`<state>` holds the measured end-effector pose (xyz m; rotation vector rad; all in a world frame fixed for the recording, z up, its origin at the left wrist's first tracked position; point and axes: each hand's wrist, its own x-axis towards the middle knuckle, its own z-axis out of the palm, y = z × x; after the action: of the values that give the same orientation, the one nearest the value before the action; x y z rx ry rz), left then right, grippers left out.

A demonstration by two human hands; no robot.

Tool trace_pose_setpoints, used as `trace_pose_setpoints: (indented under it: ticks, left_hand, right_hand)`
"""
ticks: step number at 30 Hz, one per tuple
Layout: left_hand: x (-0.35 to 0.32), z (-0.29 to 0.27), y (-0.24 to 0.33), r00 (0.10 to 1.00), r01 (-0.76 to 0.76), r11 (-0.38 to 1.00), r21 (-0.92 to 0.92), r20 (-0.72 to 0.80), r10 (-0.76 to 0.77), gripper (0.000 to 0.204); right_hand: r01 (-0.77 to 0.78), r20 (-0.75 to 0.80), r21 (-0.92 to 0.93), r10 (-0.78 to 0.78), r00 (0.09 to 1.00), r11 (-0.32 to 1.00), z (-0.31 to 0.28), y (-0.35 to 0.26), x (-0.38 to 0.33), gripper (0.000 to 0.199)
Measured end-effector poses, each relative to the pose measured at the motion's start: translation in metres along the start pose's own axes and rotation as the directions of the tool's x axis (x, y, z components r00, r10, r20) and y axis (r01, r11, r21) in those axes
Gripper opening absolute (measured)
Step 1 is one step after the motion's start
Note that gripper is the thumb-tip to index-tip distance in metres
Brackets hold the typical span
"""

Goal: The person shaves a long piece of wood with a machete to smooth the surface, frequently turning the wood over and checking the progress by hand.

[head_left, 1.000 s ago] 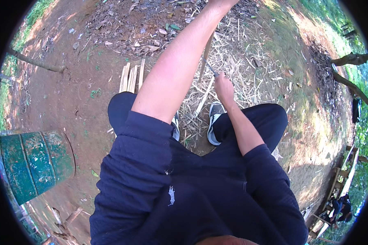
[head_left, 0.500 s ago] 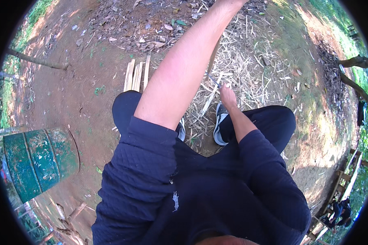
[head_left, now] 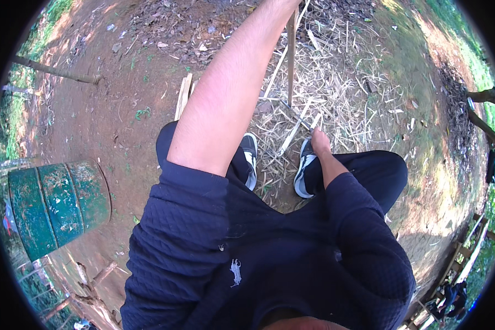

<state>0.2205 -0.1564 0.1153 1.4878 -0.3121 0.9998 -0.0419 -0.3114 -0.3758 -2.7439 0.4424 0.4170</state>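
My left forearm (head_left: 231,93) stretches up and away; the hand itself is cut off by the top edge. A thin upright bamboo stick (head_left: 290,60) runs down from beside that wrist to the littered ground. My right hand (head_left: 319,142) hangs low just above my right shoe (head_left: 303,175), fingers together and pointing down. Its fingertips are at the upper end of a pale bamboo strip (head_left: 294,132) lying slanted between my shoes. Whether it grips the strip is not visible. My left shoe (head_left: 250,165) peeks out beside the left arm.
A rusty green metal drum (head_left: 55,206) lies on its side to my left. Split bamboo slats (head_left: 182,96) lie on the red earth, with scattered bamboo shavings (head_left: 346,71) ahead. A wooden frame (head_left: 467,258) and a person stand at the lower right.
The view has tilted, so the feet and the drum sit lower in the picture. My right hand has come down closer to the right shoe. The upright stick beside my left wrist now shows.
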Motion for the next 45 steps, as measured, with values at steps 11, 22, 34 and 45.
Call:
trace_pose_setpoints:
  ticks: [11, 22, 34, 45]
  left_hand:
    - [0.059, -0.062, -0.022, 0.888, 0.41, 0.886, -0.215, -0.128, -0.442, 0.045]
    - [0.104, -0.289, -0.001, 0.702, 0.408, 0.662, -0.629, -0.247, -0.668, 0.041]
    - [-0.042, -0.304, -0.018, 0.481, 0.222, 0.279, -0.934, -0.144, -0.865, 0.065]
    - [-0.064, -0.252, 0.006, 0.746, 0.294, 0.193, -0.936, 0.099, -0.659, 0.074]
  right_hand:
    - [0.347, -0.044, -0.01, -0.347, 0.937, 0.938, -0.106, -0.041, 0.033, 0.021]
    - [0.107, 0.251, -0.421, 0.002, 0.968, 0.901, -0.387, -0.115, -0.075, 0.021]
    - [0.347, -0.701, 0.353, 0.0, 0.713, 0.869, -0.375, -0.058, -0.088, 0.041]
    - [0.45, -0.327, 0.375, -0.338, 0.882, 0.811, -0.302, -0.197, -0.087, 0.031]
